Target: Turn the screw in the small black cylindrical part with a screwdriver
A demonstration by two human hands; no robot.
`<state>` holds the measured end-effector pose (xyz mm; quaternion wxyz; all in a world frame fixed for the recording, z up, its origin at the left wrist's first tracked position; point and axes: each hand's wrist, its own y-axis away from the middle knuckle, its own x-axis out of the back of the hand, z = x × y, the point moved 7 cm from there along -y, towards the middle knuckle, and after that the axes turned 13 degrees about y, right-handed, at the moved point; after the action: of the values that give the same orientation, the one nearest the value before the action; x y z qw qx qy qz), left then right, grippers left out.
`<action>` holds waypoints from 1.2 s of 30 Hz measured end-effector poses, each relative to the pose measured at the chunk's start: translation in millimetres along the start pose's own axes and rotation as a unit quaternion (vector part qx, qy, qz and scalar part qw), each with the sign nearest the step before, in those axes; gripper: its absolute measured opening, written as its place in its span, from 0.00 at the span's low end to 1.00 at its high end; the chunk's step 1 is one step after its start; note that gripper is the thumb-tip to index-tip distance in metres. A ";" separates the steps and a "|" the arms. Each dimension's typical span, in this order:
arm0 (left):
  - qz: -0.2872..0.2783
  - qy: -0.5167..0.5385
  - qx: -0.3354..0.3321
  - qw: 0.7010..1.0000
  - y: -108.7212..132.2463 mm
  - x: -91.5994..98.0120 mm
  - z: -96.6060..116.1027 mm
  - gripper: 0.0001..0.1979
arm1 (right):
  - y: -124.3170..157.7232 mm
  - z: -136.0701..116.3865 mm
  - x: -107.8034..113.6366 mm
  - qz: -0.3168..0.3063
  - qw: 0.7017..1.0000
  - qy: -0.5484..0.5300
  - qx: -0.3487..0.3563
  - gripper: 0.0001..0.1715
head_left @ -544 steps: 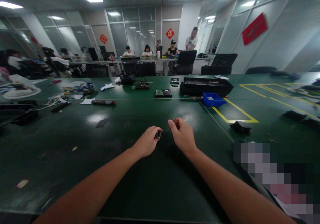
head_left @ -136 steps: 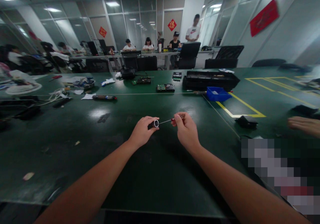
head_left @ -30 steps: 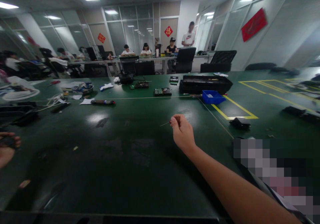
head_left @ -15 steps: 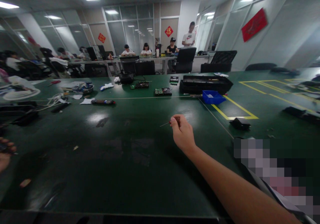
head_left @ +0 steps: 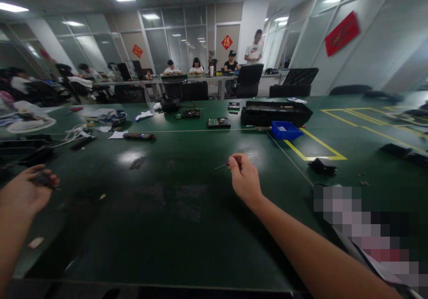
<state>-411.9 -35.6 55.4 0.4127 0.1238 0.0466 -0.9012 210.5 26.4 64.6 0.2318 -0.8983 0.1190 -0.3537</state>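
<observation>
Closed around the red handle of a thin screwdriver point(head_left: 220, 166), my right hand point(head_left: 245, 176) is above the middle of the green table point(head_left: 143, 245), and the metal shaft points left. At the left side my left hand point(head_left: 30, 190) holds a small dark object point(head_left: 43, 179), too blurred to name. Farther back lie a hard drive with a green circuit board point(head_left: 218, 122), a smaller drive point(head_left: 233, 106) and another circuit board point(head_left: 190, 113).
A long black casing point(head_left: 276, 113) and a blue bin point(head_left: 286, 130) stand at the back right. A black block point(head_left: 323, 165) lies nearer. White cables point(head_left: 72, 134) and a dark cylindrical tool point(head_left: 138, 136) are at left. People sit beyond.
My left hand has come farther into view from the left edge, moving right and slightly up with the dark object. My right hand and the screwdriver have hardly moved.
</observation>
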 end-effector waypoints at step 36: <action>-0.532 -0.283 -0.207 0.771 295.9 -320.6 -124.3 0.14 | 0.7 -6.7 -9.9 -0.077 0.996 0.043 -0.002 0.17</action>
<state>36.2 28.5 24.7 -0.1228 -0.2700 0.1714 -0.9395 198.7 27.3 62.8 0.1964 -0.8895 0.0599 -0.4083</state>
